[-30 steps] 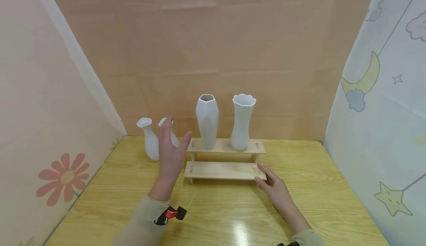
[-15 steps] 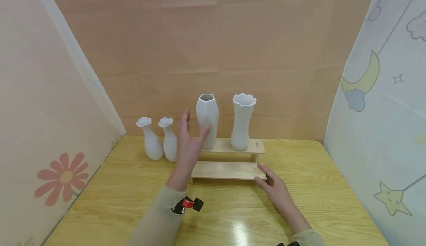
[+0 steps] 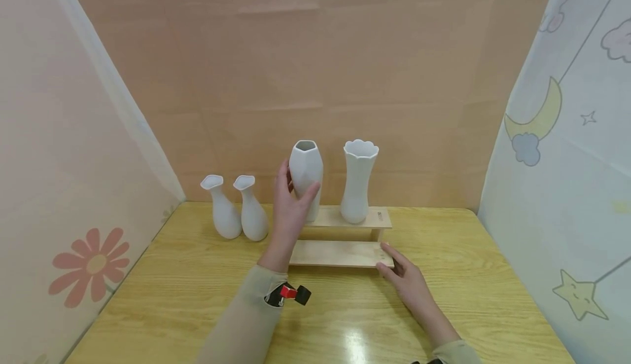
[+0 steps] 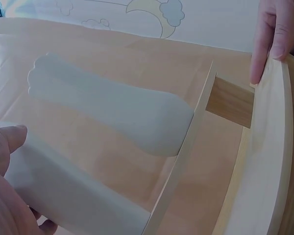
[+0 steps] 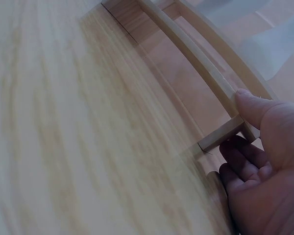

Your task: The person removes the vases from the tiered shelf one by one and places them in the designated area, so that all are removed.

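My left hand (image 3: 290, 211) is curled round a white faceted vase (image 3: 307, 168), thumb across its front and fingers at its left side. This vase stands upright on the upper tier of a two-step wooden display stand (image 3: 340, 253). At the right end of the lower tier, my right hand (image 3: 408, 283) grips the board. In the right wrist view, the thumb of the right hand (image 5: 279, 161) lies on the board's edge, with the fingers curled beneath by the leg. Right of the faceted vase, a white scalloped-rim vase (image 3: 357, 189) stands on the same upper tier.
Two smaller white flared-neck vases (image 3: 225, 213) (image 3: 253, 215) stand on the wood-grain table (image 3: 172, 298), left of the stand. A tan backdrop (image 3: 315, 68) rises behind. Printed cloth walls (image 3: 567, 178) close in both sides.
My left hand has moved right, past the small vases, and its fingers have come round the faceted vase. The right hand has kept its grip on the lower board.
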Action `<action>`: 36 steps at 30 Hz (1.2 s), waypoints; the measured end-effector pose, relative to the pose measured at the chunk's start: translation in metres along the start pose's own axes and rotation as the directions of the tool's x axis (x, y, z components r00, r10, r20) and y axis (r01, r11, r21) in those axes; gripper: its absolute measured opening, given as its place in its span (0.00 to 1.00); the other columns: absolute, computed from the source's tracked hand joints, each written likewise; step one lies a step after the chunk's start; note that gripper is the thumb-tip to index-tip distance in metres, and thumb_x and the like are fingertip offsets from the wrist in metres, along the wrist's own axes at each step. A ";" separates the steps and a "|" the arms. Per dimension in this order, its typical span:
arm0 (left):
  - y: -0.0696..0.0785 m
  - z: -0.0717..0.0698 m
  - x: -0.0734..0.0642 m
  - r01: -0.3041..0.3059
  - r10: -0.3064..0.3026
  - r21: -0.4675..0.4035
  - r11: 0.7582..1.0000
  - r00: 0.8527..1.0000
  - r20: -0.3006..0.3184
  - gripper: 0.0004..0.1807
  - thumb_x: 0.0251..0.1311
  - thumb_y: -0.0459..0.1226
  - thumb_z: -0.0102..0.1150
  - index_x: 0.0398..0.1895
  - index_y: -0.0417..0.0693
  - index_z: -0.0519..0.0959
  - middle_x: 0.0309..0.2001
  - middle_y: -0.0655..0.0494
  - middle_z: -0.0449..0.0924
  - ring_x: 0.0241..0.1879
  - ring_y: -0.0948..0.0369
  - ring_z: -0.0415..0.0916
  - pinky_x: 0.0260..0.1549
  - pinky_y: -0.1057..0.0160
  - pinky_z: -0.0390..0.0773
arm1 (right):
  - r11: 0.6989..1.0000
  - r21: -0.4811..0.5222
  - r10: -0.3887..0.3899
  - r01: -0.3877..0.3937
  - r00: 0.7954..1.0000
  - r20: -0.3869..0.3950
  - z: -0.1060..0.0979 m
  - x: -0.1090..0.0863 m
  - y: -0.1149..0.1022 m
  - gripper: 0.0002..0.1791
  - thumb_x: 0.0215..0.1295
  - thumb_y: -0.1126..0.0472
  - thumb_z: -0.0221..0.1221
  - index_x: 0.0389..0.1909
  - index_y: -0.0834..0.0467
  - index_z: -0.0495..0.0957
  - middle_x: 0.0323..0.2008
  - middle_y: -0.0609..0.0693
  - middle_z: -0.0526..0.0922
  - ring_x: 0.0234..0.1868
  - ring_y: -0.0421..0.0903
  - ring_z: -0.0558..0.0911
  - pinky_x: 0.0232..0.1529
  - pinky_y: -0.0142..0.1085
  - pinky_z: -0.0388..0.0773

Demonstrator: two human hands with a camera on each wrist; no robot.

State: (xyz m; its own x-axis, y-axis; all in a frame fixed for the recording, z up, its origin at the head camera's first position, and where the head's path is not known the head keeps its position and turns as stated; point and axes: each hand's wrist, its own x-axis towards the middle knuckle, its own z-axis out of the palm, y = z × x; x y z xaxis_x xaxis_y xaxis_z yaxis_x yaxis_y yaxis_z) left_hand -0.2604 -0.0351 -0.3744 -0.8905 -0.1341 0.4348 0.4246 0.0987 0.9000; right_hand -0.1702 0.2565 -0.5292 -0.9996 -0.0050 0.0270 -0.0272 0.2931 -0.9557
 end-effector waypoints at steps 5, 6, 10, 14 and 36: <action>-0.004 0.002 0.002 -0.015 0.015 0.000 1.000 1.000 -0.017 0.48 0.69 0.38 0.78 0.87 0.55 0.61 0.76 0.45 0.66 0.75 0.43 0.69 0.72 0.38 0.73 | 1.000 0.013 -0.001 0.001 1.000 0.000 0.000 0.000 -0.001 0.40 0.77 0.45 0.69 0.85 0.48 0.67 0.86 0.54 0.59 0.82 0.58 0.65 0.65 0.35 0.81; -0.004 0.002 0.003 -0.019 0.019 0.000 1.000 1.000 -0.019 0.47 0.70 0.38 0.77 0.87 0.55 0.62 0.76 0.45 0.66 0.75 0.44 0.70 0.72 0.38 0.73 | 1.000 0.013 -0.001 0.001 1.000 0.000 0.000 0.000 -0.001 0.40 0.77 0.45 0.69 0.85 0.48 0.67 0.86 0.54 0.59 0.82 0.57 0.65 0.65 0.34 0.81; -0.004 0.003 0.003 -0.018 0.018 0.012 1.000 1.000 -0.021 0.45 0.71 0.38 0.77 0.86 0.55 0.63 0.75 0.45 0.67 0.74 0.44 0.71 0.70 0.37 0.76 | 1.000 0.009 -0.003 0.003 1.000 0.000 0.000 0.000 -0.001 0.40 0.77 0.45 0.69 0.85 0.48 0.67 0.86 0.54 0.59 0.83 0.57 0.65 0.66 0.35 0.80; -0.003 0.003 0.003 0.002 -0.001 0.028 1.000 1.000 -0.019 0.45 0.72 0.39 0.76 0.86 0.55 0.63 0.75 0.46 0.67 0.74 0.43 0.71 0.68 0.36 0.77 | 1.000 0.004 0.000 0.000 1.000 0.002 0.000 -0.001 -0.002 0.40 0.78 0.44 0.68 0.85 0.47 0.68 0.87 0.53 0.58 0.83 0.57 0.65 0.69 0.38 0.77; 0.001 -0.005 -0.009 -0.056 0.056 0.003 0.998 0.996 -0.072 0.41 0.69 0.39 0.78 0.82 0.51 0.68 0.72 0.48 0.72 0.69 0.43 0.75 0.65 0.35 0.79 | 1.000 -0.020 -0.006 0.006 1.000 -0.004 0.000 -0.003 -0.002 0.40 0.78 0.42 0.67 0.85 0.47 0.67 0.86 0.51 0.60 0.83 0.56 0.64 0.74 0.44 0.73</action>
State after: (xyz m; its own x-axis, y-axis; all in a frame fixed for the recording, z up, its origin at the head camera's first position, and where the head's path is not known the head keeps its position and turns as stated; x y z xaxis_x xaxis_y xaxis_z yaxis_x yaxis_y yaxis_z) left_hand -0.2516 -0.0384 -0.3771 -0.8510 -0.1993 0.4858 0.4734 0.1093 0.8741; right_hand -0.1666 0.2557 -0.5273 -0.9994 -0.0029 0.0342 -0.0334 0.3119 -0.9495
